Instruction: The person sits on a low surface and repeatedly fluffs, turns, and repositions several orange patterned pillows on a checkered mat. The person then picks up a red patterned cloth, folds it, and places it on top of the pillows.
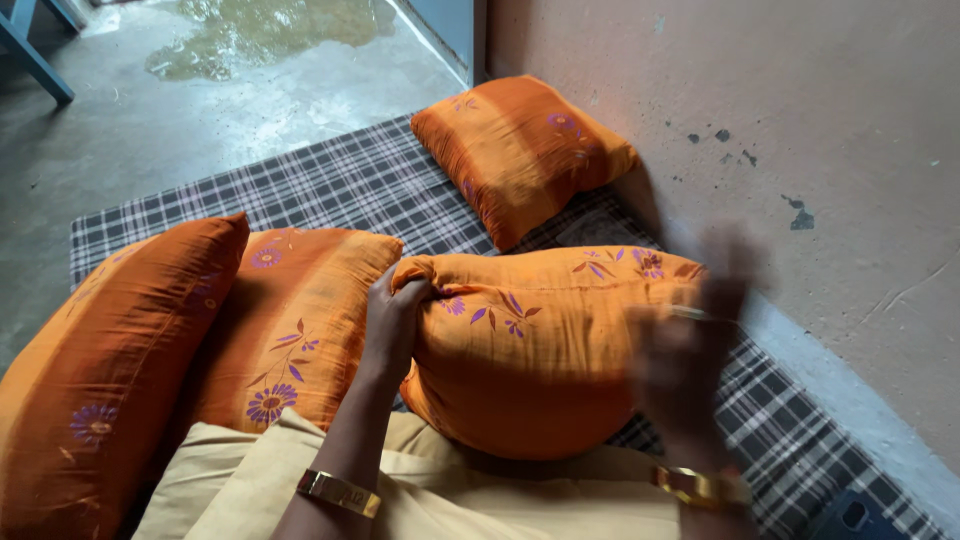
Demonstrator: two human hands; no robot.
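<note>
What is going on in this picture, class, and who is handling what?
A person sitting on a checked mat grips the top corner of an orange flowered cushion with the left hand. The right hand is blurred in front of that cushion's right end, open, holding nothing. Two more orange cushions lean at the left, and a fourth cushion rests against the wall. A puddle lies on the floor beyond.

The right hand (690,345) is smeared by motion blur, so its fingers cannot be told apart, nor whether it touches the orange flowered cushion (540,350) in front. The left hand's (392,325) fingertips are buried in that cushion's corner. A large orange cushion (90,390) runs off the left edge; blue furniture legs (35,45) are cropped at top left.
</note>
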